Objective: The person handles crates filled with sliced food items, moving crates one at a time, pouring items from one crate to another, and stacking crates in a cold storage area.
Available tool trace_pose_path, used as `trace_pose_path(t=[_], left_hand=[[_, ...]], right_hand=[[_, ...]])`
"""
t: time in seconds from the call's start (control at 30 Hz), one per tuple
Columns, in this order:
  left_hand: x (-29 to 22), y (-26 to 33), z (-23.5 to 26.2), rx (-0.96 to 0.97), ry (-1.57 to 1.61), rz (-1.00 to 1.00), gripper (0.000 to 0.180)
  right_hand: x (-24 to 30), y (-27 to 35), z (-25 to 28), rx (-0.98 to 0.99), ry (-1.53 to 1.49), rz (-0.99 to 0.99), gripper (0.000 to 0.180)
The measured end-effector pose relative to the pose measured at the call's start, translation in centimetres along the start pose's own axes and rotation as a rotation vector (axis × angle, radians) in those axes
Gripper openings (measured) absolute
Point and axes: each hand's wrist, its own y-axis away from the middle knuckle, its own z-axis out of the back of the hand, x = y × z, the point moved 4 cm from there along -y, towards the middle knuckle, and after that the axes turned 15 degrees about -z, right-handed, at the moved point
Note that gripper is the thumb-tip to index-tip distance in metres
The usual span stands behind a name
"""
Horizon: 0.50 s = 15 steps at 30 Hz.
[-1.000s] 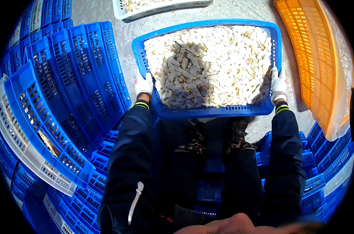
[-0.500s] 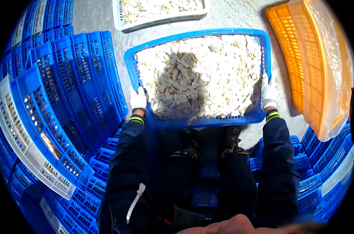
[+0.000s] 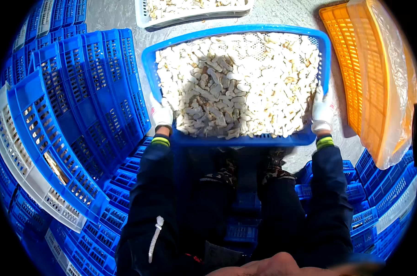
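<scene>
At its side edges, your left hand (image 3: 162, 114) and right hand (image 3: 323, 112) clasp the blue crate (image 3: 236, 29) in their fingers; pale pieces (image 3: 272, 87) lie across it; beyond its far edge, a white tray (image 3: 194, 19) holds more

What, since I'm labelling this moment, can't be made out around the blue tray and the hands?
All in the head view:
- Most fingers of the left hand and right hand: hidden by the blue tray and the gloved hands themselves.
- Most of the tray's floor: covered by the whitish pieces, themselves too small to identify surely.
- Far side of the white tray: cut off by the upper edge.
</scene>
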Motion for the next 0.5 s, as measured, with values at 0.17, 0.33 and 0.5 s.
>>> trace_pose_path(t=[0.17, 0.33, 0.5], left_hand=[[1.5, -0.8, -1.2, 0.23, -0.019, 0.112, 0.047], [0.1, 0.0, -0.9, 0.085, 0.125, 0.029, 0.056], [4.3, -0.2, -3.0, 0.2, 0.143, 0.178, 0.045]], right_hand=[[1.1, -2.7, -1.3, 0.015, 0.222, -0.055, 0.055], [2.4, 1.3, 1.0, -0.041, -0.035, -0.091, 0.056], [-0.8, -4.0, -1.6, -0.01, -0.021, 0.063, 0.04]])
